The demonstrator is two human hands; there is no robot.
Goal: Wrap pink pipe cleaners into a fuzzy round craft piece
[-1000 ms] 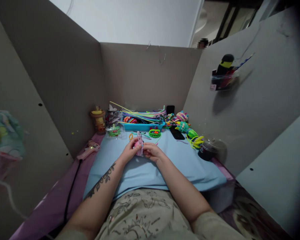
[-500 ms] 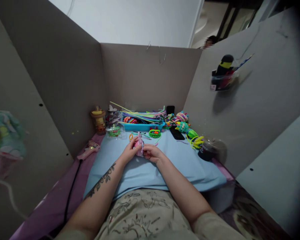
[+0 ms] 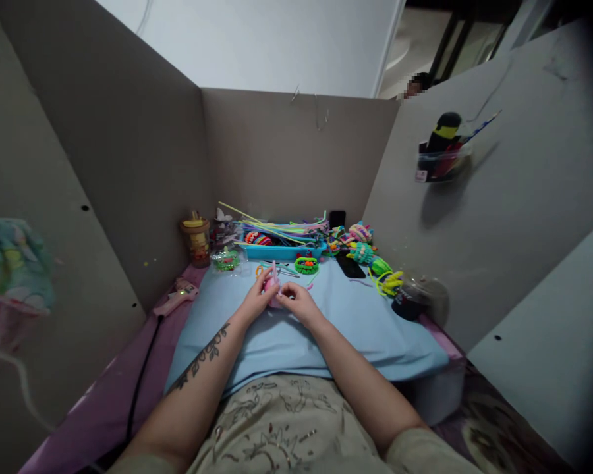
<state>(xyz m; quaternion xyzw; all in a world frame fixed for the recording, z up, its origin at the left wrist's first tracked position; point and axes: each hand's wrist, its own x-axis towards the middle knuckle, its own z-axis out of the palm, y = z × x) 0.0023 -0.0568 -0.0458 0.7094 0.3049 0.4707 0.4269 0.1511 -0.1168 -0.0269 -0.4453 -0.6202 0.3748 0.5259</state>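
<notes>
A small pink pipe-cleaner piece [image 3: 273,301] is held up between my two hands above the blue cloth [image 3: 217,349]. My left hand [image 3: 257,293] is closed around its left side, fingers along the back. At its right edge my right hand [image 3: 299,301] pinches with thumb and fingertips; the exact spot is too small to make out. Just beyond the hands lie orange-handled scissors [image 3: 259,270] and a green woven ring-shaped piece [image 3: 306,265]. Part of the pink piece is hidden by my fingers.
A blue tray [image 3: 281,253] full of coloured pipe cleaners stands at the back. Right of it are fuzzy coloured figures [image 3: 360,251], a black phone [image 3: 350,265] and a dark cup [image 3: 408,303]. On the left are a lidded cup [image 3: 196,240] and a pink glue gun [image 3: 176,298]. Partitions surround the table.
My right hand has shifted slightly up and left, its fingers now pinching at the pink piece's edge. The left hand keeps its hold. In the background a person's head has moved right.
</notes>
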